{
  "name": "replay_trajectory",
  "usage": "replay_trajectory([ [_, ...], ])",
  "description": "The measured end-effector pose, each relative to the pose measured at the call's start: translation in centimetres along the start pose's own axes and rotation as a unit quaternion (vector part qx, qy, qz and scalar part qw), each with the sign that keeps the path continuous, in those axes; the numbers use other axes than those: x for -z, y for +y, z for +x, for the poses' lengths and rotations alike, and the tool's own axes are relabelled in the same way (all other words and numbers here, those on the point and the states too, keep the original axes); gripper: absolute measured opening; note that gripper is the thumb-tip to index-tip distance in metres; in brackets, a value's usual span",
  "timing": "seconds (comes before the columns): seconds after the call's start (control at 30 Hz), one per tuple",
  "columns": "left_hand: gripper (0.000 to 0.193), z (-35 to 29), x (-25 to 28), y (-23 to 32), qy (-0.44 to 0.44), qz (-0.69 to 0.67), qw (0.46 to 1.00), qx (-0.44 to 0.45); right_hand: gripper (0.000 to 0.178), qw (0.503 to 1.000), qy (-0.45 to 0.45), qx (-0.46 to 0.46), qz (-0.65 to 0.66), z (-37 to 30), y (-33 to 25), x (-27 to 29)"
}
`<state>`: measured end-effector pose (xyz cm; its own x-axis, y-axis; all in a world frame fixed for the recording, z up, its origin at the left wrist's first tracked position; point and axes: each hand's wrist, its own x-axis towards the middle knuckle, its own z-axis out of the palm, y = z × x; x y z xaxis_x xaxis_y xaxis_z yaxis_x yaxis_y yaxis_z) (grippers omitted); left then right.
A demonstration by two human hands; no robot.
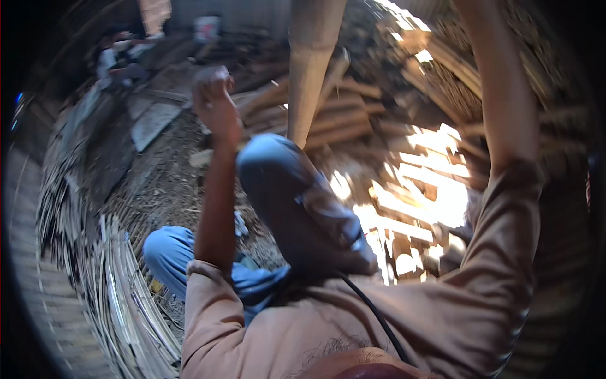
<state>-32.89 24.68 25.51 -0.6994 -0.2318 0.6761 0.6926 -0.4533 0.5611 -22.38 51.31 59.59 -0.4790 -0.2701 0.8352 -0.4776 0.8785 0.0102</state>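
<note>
My left hand (214, 95) is raised above and left of my bent knee, its fingers curled in and slightly blurred. Whatever they close on, if anything, is hidden. Just to its right a thick bamboo pole (314, 57) comes down from the top edge and passes behind my knee in blue trousers (271, 170). My right forearm (495, 82) stretches up to the upper right and leaves the picture at the top edge, so my right hand cannot be seen.
Long thin split strips (120, 284) lie in a bundle at the left. Stacked wood pieces (334, 120) fill the ground beyond the pole. Strong sunlight falls on more wood (423, 183) at the right. A flat grey sheet (156, 123) and a pale bucket (206, 28) are farther off. A person (117, 57) sits at the far left.
</note>
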Motion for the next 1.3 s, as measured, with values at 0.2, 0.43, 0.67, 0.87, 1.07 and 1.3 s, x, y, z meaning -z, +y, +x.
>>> replay_trajectory([
  [0.2,0.061,-1.8,14.6,-7.7,0.241,0.344,0.907,0.043,0.027,0.956,0.143,0.000,0.255,5.6,-9.7,-9.7],
  [0.43,0.108,-4.7,8.5,-6.1,0.162,-0.414,0.777,0.447,0.026,0.959,0.162,-0.038,0.231,6.2,-10.1,-13.1],
  [0.67,0.092,1.7,16.1,-6.3,0.290,-0.402,0.769,0.404,0.028,0.933,0.098,-0.127,0.321,-0.3,-0.2,-15.1],
  [0.87,0.089,-2.3,17.5,-9.1,0.191,-0.311,0.821,0.438,0.027,0.827,0.151,-0.220,0.495,-7.5,-0.4,-19.6],
  [1.07,0.066,0.5,18.1,-6.6,0.308,-0.340,0.785,0.417,0.027,0.850,0.132,-0.315,0.402,-13.0,1.2,-21.6],
  [1.3,0.042,9.7,25.4,4.5,0.310,-0.150,0.931,0.118,0.016,0.807,-0.033,-0.371,0.459,-22.4,1.6,-23.8],
])
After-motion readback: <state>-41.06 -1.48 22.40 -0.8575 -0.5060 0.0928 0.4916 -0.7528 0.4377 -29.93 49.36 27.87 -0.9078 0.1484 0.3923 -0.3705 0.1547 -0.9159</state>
